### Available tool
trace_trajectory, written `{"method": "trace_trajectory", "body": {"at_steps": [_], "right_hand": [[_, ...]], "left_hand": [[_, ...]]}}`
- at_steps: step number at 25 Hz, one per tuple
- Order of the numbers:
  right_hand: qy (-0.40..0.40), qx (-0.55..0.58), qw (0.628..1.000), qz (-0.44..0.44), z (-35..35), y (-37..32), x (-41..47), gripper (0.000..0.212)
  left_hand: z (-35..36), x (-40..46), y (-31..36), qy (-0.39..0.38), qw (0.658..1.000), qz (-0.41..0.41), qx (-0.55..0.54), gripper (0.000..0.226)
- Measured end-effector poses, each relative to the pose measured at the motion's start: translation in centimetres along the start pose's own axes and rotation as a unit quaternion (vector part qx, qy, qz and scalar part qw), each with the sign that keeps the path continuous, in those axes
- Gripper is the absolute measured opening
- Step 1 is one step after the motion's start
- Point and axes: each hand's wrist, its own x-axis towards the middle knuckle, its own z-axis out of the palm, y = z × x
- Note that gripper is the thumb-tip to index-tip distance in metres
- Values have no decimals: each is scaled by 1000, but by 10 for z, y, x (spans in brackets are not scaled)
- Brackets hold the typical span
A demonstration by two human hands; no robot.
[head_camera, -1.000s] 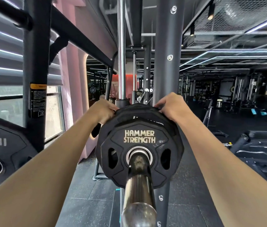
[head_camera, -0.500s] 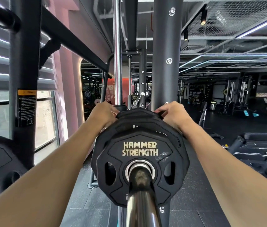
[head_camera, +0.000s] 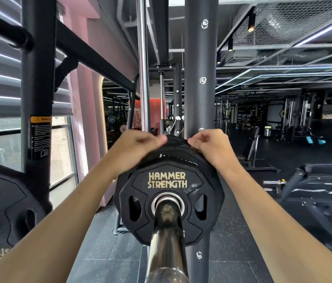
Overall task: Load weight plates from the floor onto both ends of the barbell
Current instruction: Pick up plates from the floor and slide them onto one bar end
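Observation:
The chrome barbell sleeve (head_camera: 167,248) points straight at me. A black "Hammer Strength" weight plate (head_camera: 169,201) sits on it. Behind it on the same sleeve is a larger black plate (head_camera: 178,145), of which only the top shows. My left hand (head_camera: 138,147) and my right hand (head_camera: 211,147) are on that rear plate's top rim. Both have curled fingers, with thumbs lying close together near the top centre. The fingertips are blurred and partly hidden behind the rim.
A dark rack upright (head_camera: 199,82) rises just behind the plates, next to a chrome guide rod (head_camera: 143,68). At the left, another black plate marked 10 (head_camera: 4,203) hangs on a peg by a second upright (head_camera: 38,84). A bench (head_camera: 324,180) and machines stand to the right.
Both hands have slid inward along the rear plate's rim toward its top centre. The plates stay on the sleeve. My view has shifted slightly.

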Motion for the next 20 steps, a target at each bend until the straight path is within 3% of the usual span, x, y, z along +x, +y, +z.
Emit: {"method": "trace_trajectory", "body": {"at_steps": [5,12,20], "right_hand": [[7,84,996,-3,9,3,-10,35],[15,199,977,-79,13,18,-11,32],[23,125,964,-232,13,20,-6,22]], "left_hand": [[17,-17,4,21,998,-27,-47,32],[15,-18,6,32,995,-85,-45,34],[11,-16,-4,33,996,-84,-25,33]]}}
